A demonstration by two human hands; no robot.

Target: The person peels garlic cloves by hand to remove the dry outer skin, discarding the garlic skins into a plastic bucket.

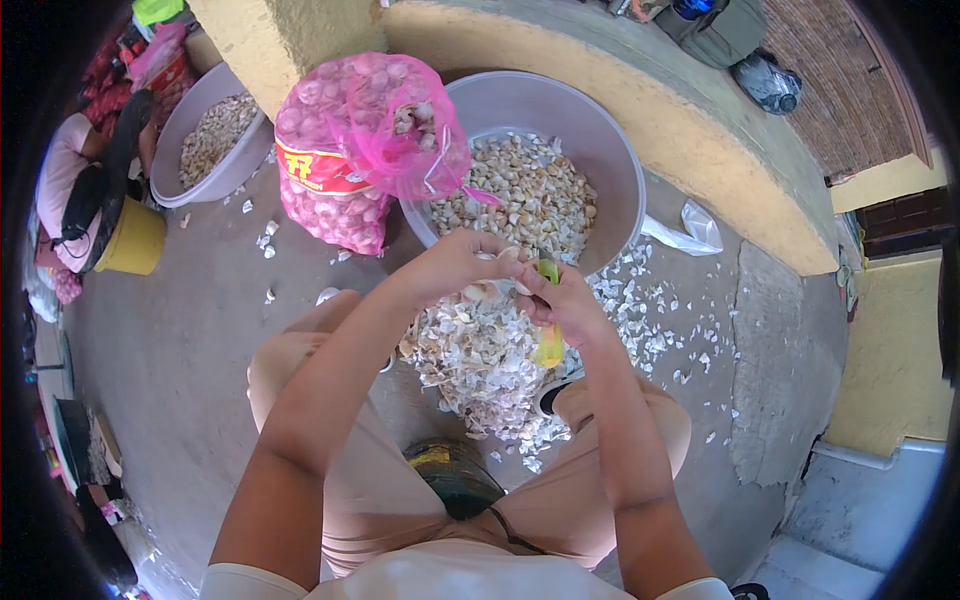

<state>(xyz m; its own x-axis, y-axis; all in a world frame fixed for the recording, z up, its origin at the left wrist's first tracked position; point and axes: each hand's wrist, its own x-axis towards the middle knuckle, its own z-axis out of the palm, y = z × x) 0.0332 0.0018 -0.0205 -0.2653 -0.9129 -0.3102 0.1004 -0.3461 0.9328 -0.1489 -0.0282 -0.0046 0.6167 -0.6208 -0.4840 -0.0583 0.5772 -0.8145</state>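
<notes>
My left hand [468,266] is closed in a pinch around a pale piece of garlic [511,254]. Close against it, my right hand [568,305] grips a small tool with a yellow-green handle [549,345]; its working end is hidden by the fingers. Both hands meet in front of the near rim of a large grey-lilac basin [632,190], which holds many loose garlic cloves [530,190]. Below the hands, between my legs, lies a heap of papery garlic skins [475,360].
A pink mesh sack of garlic bulbs [335,130] stands left of the basin. A low curved wall [690,150] runs behind it. At the far left, another person [80,190] sits beside a second basin [170,165] and a yellow bucket [133,238]. A white plastic bag [698,232] lies right.
</notes>
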